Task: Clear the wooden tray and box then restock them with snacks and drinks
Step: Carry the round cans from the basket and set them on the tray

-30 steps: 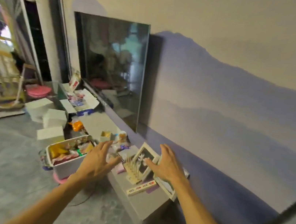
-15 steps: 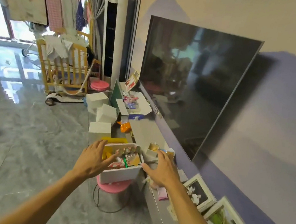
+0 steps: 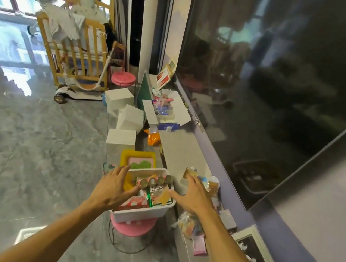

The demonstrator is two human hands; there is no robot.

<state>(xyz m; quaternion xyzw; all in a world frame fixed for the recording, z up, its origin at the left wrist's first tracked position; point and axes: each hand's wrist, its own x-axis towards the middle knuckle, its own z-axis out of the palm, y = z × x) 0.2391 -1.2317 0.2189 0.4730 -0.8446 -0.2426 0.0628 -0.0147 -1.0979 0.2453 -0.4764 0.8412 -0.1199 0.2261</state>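
A white bin [image 3: 144, 213] full of snack packets and several small drink cans [image 3: 155, 180] rests on a pink stool [image 3: 132, 228] beside a low grey cabinet [image 3: 184, 155]. My left hand [image 3: 111, 189] hovers over the bin's left side, fingers spread, holding nothing. My right hand [image 3: 191, 196] is spread over the bin's right rim and the cabinet edge, also holding nothing. Small snack boxes and cups [image 3: 202, 180] stand on the cabinet just beyond my right hand. No wooden tray or wooden box is identifiable.
A big dark TV [image 3: 274, 90] hangs on the right wall. An open white carton [image 3: 166, 112], an orange packet [image 3: 153, 138], white foam boxes [image 3: 121, 139], a yellow tray [image 3: 138, 159], picture frames [image 3: 254, 253] and a wooden crib [image 3: 74, 48] surround the spot.
The view has swung left along the cabinet, away from the picture frames. Both hands have come forward to the white bin and now sit over its two sides.
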